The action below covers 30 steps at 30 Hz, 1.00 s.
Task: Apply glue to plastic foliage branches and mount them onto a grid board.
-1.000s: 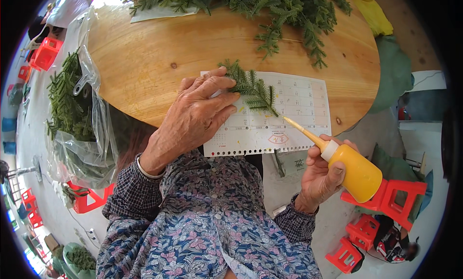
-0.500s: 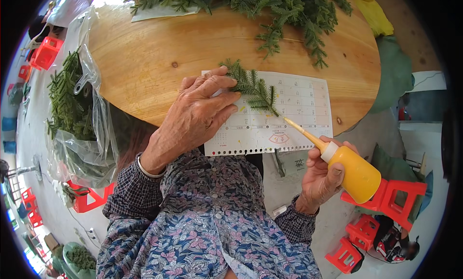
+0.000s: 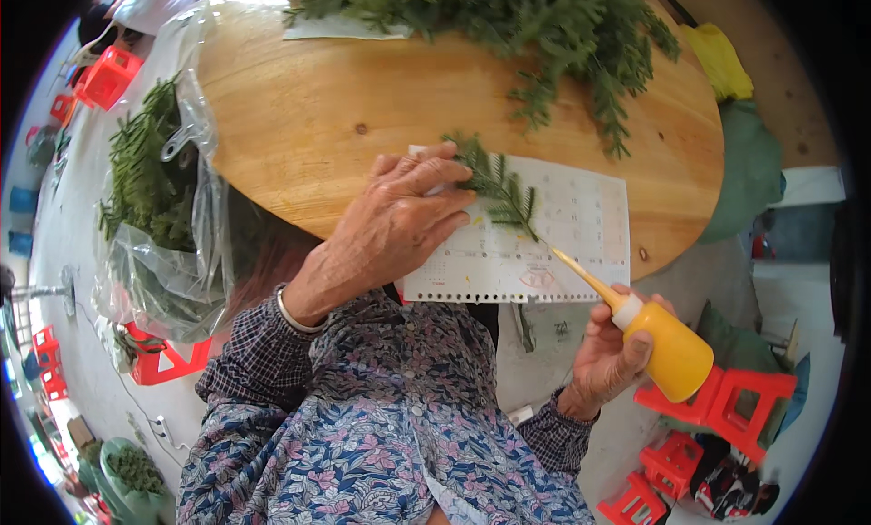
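Note:
My left hand (image 3: 399, 207) rests over a calendar sheet (image 3: 590, 212), its fingers closed on the leafy end of a small green fir-like sprig (image 3: 510, 196). The sprig lies slanted, its bare stem end toward my right hand (image 3: 603, 366). In that hand is a yellow squeeze bottle (image 3: 673, 353) with a white collar and a long thin nozzle. The nozzle tip is at the stem end; whether they touch I cannot tell. Small yellow marks dot the sheet.
A round wooden table (image 3: 281, 117) carries a heap of green branches (image 3: 544, 21) at its far side. To the left hangs a clear plastic bag (image 3: 204, 280) of greenery. Red stools (image 3: 748, 407) stand at the right; a yellow cloth (image 3: 721, 62) lies at the far right.
The whole view has shifted a little, so table and branches sit lower and further right in it. Both hands keep their hold, with the nozzle still at the sprig's stem end.

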Motion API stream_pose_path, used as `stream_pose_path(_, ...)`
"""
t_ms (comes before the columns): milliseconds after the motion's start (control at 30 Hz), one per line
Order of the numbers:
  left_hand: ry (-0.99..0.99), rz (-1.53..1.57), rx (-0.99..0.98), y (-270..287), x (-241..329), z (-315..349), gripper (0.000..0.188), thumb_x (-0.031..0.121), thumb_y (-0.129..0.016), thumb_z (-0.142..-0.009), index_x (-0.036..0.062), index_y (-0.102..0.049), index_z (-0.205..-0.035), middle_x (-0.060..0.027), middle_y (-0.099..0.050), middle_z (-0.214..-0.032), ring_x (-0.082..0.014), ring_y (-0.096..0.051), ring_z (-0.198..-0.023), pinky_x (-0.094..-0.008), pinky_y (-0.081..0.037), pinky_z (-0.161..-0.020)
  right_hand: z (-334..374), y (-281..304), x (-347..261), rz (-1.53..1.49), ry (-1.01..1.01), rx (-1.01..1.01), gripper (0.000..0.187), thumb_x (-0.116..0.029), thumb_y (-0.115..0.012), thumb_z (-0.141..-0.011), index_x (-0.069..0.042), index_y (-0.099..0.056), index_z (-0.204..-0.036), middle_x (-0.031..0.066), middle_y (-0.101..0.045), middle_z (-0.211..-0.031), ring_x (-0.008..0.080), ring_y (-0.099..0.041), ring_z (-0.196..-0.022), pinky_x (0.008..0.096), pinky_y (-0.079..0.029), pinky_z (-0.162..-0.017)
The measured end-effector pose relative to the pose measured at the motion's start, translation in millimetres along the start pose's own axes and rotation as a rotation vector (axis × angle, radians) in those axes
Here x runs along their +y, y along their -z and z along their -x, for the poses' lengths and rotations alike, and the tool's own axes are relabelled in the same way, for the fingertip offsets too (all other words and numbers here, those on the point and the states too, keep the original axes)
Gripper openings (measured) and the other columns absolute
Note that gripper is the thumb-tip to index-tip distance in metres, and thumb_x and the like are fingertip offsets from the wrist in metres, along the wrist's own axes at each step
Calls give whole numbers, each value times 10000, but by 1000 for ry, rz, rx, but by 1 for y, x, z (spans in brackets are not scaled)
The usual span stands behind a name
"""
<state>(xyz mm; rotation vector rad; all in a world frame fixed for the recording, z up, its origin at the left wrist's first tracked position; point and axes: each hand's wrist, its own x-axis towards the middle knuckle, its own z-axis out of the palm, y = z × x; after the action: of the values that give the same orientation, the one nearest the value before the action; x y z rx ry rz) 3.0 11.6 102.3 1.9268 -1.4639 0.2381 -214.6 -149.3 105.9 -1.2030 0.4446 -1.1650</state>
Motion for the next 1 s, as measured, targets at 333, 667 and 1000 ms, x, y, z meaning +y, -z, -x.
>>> stream_pose_path(333,-97,81,306,56,-68,68,107,108,-607,-782,127,-701,-830,33,-607,-924,-135,-554,-827,-327,-342,-828,61,-56,36,-208,22,193,440,-344,-580,-945,-21,-506,-1234,113,-632,-1018,105,-572,-718,139,-409,-544)
stream_pose_path(667,193,-567,583,233,-122,113,166,-7,-677,-727,92,-728,-849,-37,-678,-969,-172,-595,-711,-293,-481,-608,62,-120,25,-94,-16,406,383,-411,-587,-920,-44,-553,-1026,88,-605,-901,139,-557,-737,196,-443,-648)
stream_pose_path(1000,384,-531,526,228,-172,95,167,78,-693,-753,63,-723,-917,-141,-662,-1043,-261,-623,-801,-383,-492,-722,20,-53,58,-273,-128,133,454,-329,-652,-889,-43,-517,-1214,147,-628,-1041,113,-583,-700,156,-468,-592)
